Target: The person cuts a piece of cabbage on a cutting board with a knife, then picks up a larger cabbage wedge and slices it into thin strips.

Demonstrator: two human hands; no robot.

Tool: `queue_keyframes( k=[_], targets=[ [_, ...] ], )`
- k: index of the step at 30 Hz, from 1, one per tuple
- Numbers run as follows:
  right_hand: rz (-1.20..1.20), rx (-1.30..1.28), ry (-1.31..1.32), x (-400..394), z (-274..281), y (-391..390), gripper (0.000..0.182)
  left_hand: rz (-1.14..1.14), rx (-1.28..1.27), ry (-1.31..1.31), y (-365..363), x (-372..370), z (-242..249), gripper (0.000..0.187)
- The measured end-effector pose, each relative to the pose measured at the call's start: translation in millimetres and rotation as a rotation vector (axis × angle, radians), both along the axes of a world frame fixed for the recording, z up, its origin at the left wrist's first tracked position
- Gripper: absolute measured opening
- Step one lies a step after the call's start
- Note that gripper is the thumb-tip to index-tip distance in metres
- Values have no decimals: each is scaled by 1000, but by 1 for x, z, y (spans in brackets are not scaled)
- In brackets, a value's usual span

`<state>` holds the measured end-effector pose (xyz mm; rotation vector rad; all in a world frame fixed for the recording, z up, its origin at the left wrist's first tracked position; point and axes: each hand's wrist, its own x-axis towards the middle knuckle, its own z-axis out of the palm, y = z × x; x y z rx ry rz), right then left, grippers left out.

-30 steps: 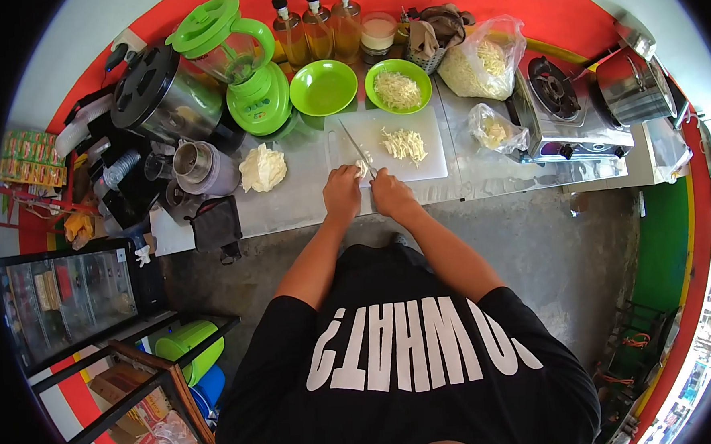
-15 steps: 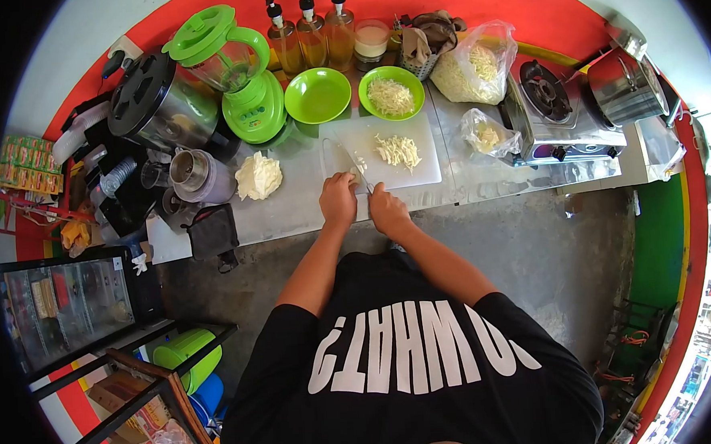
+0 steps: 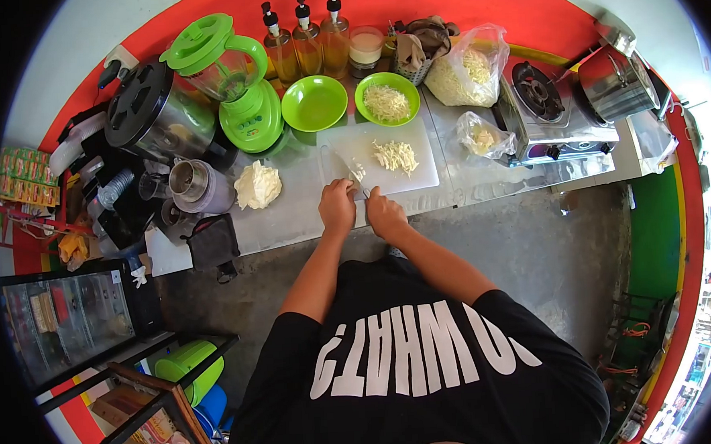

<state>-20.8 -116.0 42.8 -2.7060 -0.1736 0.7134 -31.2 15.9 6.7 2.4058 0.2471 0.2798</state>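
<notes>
My right hand [image 3: 386, 215] is wrapped round the handle of a kitchen knife [image 3: 339, 164], its blade slanting up and left across the white cutting board [image 3: 423, 174]. Close beside it, at the board's near edge, my left hand [image 3: 338, 207] has its fingers curled in. Whatever they pinch is hidden under them. A few pale chopped bits [image 3: 358, 170] lie along the blade. To their right sits a larger pile of pale shreds [image 3: 396, 157]. Behind the board stands a green bowl [image 3: 412, 113] of similar shreds.
A second green bowl [image 3: 314, 103] and a green blender [image 3: 251, 115] stand at the back left. A crumpled cream-coloured mass [image 3: 257, 185] lies left of the board. Bagged shreds [image 3: 465, 79], a small plastic bag [image 3: 484, 135] and a gas stove [image 3: 560, 135] are right.
The view has shifted slightly. Both hands stay at the board's near edge, the knife still in my right hand. Small bits beside the blade show a little more clearly now.
</notes>
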Motion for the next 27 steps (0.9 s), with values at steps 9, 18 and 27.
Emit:
queue_keyframes(
  k=[9, 18, 27],
  targets=[
    [11, 44, 9, 9, 6, -8, 37, -27, 54, -23, 5, 0, 7, 19],
    [-158, 64, -155, 12, 7, -28, 34, -58, 148, -136, 8, 8, 6, 31],
    [-21, 127, -107, -6, 17, -6, 32, -32, 124, -130, 11, 7, -5, 22]
  ],
)
